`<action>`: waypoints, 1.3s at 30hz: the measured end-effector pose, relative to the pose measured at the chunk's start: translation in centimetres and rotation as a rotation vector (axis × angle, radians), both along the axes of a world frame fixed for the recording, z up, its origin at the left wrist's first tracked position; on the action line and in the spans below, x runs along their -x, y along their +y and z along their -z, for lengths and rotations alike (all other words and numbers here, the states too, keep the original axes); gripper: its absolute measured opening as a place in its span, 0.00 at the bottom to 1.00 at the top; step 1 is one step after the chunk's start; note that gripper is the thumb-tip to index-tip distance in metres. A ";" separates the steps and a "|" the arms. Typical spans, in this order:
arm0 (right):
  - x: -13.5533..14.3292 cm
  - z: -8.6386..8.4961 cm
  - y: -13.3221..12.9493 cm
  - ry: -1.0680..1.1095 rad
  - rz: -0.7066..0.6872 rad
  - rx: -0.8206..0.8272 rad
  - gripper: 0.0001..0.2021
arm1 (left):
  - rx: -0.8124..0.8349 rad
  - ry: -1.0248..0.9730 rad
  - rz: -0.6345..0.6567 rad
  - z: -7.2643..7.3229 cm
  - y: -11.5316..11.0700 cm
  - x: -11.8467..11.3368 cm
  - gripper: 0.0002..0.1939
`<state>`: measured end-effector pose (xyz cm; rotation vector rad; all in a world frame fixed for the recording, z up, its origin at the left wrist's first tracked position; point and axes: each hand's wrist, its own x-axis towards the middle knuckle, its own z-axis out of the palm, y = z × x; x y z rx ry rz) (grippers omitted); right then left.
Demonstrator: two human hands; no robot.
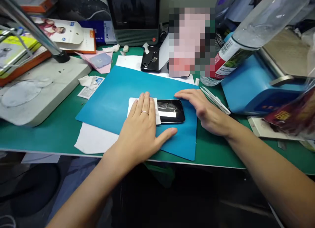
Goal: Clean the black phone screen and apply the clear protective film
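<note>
My feed = 1 head-worn cam, looking fwd + down from above the near edge of the green bench (49, 136). Close range: L hand (141, 133) and R hand (206, 113) approx mid-frame, blue mat (108, 96) around ctr. Far side reaches the dark screen (135, 11), top cropped. Slight roll: bench edge dips to the R. Wide FOV, vert squeezed by 1/4.

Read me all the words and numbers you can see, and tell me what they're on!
"LCD", probably, sideways: blue box.
Bottle: barcode; words too small to read.
Red bag: yellow letters, too blurred to read.
Phone: no words I can read.
Other print: too small or blurred.
</note>
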<state>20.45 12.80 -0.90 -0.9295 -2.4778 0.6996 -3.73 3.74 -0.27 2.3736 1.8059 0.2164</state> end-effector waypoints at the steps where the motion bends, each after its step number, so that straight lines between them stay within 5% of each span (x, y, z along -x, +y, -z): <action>1: 0.2 -0.1 -0.1 0.004 0.014 -0.021 0.42 | 0.022 0.012 0.016 -0.2 0.2 -0.4 0.56; 5: 0.1 -0.6 -0.3 -0.022 -0.019 -0.078 0.32 | 0.052 0.013 0.018 -1.0 0.7 -2.5 0.59; 10: -0.8 -1.1 -0.2 -0.105 -0.065 -0.038 0.52 | 0.078 0.024 0.098 -1.3 0.6 -5.0 0.49; 16: -0.2 -0.8 -0.4 0.021 -0.037 -0.009 0.54 | 0.045 0.044 0.097 -1.3 1.5 -6.9 0.50; 22: 0.2 -0.6 -0.9 0.006 0.003 -0.001 0.57 | 0.031 0.058 0.081 -0.9 0.4 -5.1 0.44; 30: -0.2 0.1 0.1 -0.062 -0.096 -0.177 0.43 | 0.024 0.129 -0.068 -0.4 -0.2 0.6 0.41; 34: -0.2 -0.1 0.1 -0.067 -0.115 -0.170 0.39 | -0.010 0.068 -0.161 -0.3 -0.9 -1.6 0.49; 39: -0.3 -0.3 0.0 -0.065 -0.134 -0.120 0.41 | 0.011 0.032 -0.020 -0.7 0.0 -5.0 0.48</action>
